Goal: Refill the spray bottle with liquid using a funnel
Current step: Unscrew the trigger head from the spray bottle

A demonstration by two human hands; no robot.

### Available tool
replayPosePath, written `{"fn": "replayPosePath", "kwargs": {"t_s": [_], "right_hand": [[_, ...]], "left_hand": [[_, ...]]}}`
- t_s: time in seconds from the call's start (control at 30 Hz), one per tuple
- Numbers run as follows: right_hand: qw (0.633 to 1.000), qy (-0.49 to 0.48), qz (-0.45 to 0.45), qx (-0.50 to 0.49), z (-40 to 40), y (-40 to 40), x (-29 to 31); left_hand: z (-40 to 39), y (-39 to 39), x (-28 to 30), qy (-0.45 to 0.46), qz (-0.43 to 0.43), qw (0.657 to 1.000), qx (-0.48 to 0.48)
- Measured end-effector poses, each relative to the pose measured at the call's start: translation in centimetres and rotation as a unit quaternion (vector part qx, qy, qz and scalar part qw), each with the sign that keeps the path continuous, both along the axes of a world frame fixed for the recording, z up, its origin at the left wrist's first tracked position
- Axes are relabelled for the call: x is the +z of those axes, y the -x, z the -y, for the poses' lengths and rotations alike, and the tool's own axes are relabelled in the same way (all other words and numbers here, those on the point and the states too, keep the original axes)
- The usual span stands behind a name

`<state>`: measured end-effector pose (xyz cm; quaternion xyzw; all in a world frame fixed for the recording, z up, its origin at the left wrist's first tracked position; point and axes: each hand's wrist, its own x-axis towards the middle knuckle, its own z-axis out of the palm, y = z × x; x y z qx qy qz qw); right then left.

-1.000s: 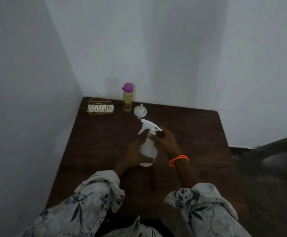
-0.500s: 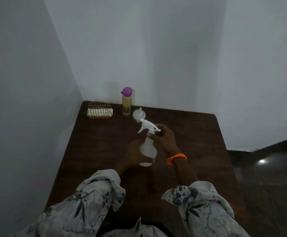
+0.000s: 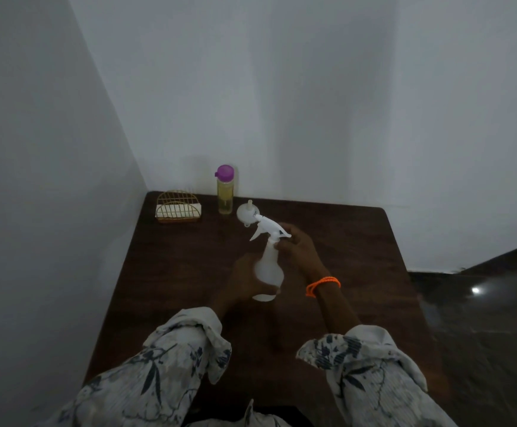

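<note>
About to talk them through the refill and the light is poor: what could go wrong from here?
1. The right hand works at the sprayer head, which is apparently not off yet; the left hand alone steadies the spray bottle, so it could tip.
2. The funnel stands just behind the nozzle and could get knocked.
3. The yellow bottle is still capped.

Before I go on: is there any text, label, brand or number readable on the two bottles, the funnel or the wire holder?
No readable text anywhere in this view.
Spray bottle: plain white, no label showing.
Bottle with the purple cap: yellowish liquid, no label visible.
Funnel: plain white.
Wire holder: white contents, no print visible in this dim picture.
</note>
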<state>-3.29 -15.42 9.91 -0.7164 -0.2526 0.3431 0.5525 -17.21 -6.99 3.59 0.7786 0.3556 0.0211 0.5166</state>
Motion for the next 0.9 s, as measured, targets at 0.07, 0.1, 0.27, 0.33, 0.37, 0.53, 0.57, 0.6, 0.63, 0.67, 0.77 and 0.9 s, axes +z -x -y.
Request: {"fn": "replayPosePath", "kwargs": {"t_s": [0.07,0.1,0.27,0.33,0.37,0.53,0.57,0.6,0.63,0.67,0.77,0.9], "right_hand": [[1.000,0.003,-0.001,0.007,-0.02,0.09,0.28],[1.000,0.005,0.004,0.005,0.01,0.14,0.43],[1.000,0.002,0.012,-0.005,0.42,-0.23,0.78],[1.000,0.005,0.012,0.005,0.44,-0.41,0.77],[1.000,0.006,0.012,0.011,0.38,-0.36,0.73],[1.000,0.011,0.011,0.015,0.31,0.31,0.75],[1.000,0.009,0.009,0.013,0.32,0.28,0.74],[1.000,0.008,0.006,0.010,0.34,0.15,0.76],[1.000,0.008,0.005,0.009,0.32,0.03,0.78],[1.000,0.012,0.008,0.009,0.30,-0.09,0.80],[0.999,0.018,0.033,0.022,0.08,-0.06,0.90],[0.998,0.014,0.065,0.018,-0.03,-0.09,0.83]], "left_hand": [[-0.04,-0.05,0.08,-0.001,0.004,1.000,-0.009],[-0.02,-0.08,0.19,-0.004,0.007,1.000,-0.014],[0.11,0.04,0.24,-0.005,0.015,1.000,-0.014],[0.06,0.18,0.12,-0.004,0.015,1.000,-0.013],[0.00,0.26,0.05,-0.001,0.016,1.000,-0.013],[-0.06,0.43,0.10,-0.009,0.012,1.000,-0.014],[-0.10,0.50,0.06,-0.008,0.012,1.000,-0.013],[-0.15,0.53,0.03,-0.007,0.011,1.000,-0.013],[-0.23,0.57,0.02,-0.007,0.012,1.000,-0.013],[-0.33,0.59,0.01,-0.009,0.013,1.000,-0.014],[-0.57,0.47,0.28,-0.014,0.009,1.000,-0.026],[-0.56,0.38,0.72,-0.022,0.006,0.999,-0.035]]}}
